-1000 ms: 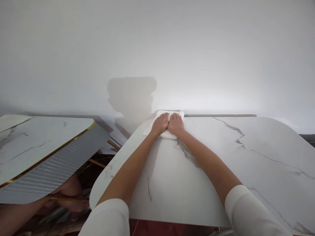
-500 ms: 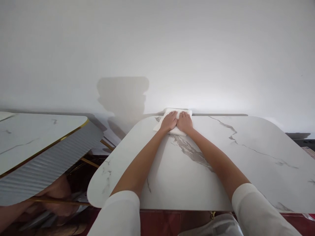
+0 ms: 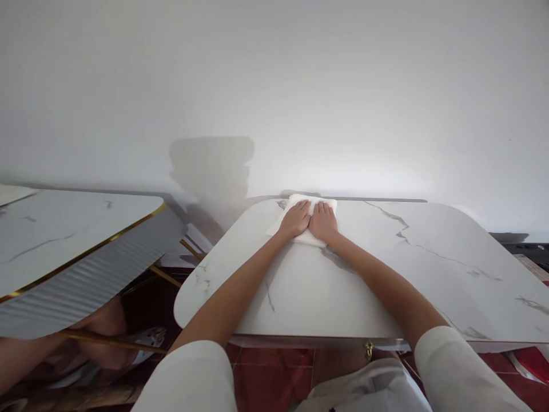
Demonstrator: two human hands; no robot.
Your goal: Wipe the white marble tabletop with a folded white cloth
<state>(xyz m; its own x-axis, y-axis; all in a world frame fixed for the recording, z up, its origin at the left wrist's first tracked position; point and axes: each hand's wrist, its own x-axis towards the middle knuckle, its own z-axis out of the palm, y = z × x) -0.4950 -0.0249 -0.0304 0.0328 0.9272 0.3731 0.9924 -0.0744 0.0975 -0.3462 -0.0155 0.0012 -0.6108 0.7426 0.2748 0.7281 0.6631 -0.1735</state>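
Observation:
A folded white cloth (image 3: 316, 236) lies near the far edge of a white marble-patterned table (image 3: 309, 303) with rounded corners. My left hand (image 3: 295, 220) rests flat on the cloth, its fingers stretched towards the wall. Beside it, my right hand (image 3: 323, 221) presses on the same cloth, also palm down with fingers out straight. The two hands touch or nearly touch at the thumbs. Parts of the cloth show around the fingers and below the wrists; the rest is hidden beneath my palms.
A white wall (image 3: 343, 103) stands right behind the table. To the left is a second marble-patterned table (image 3: 86, 229) with gold trim and a ribbed grey side. Another person's bare limbs (image 3: 103, 332) show below it. The floor (image 3: 274, 372) is red tile.
My hands and the cloth have come slightly back from the table's far edge, towards me. The view has also shifted a little, and more of the floor shows.

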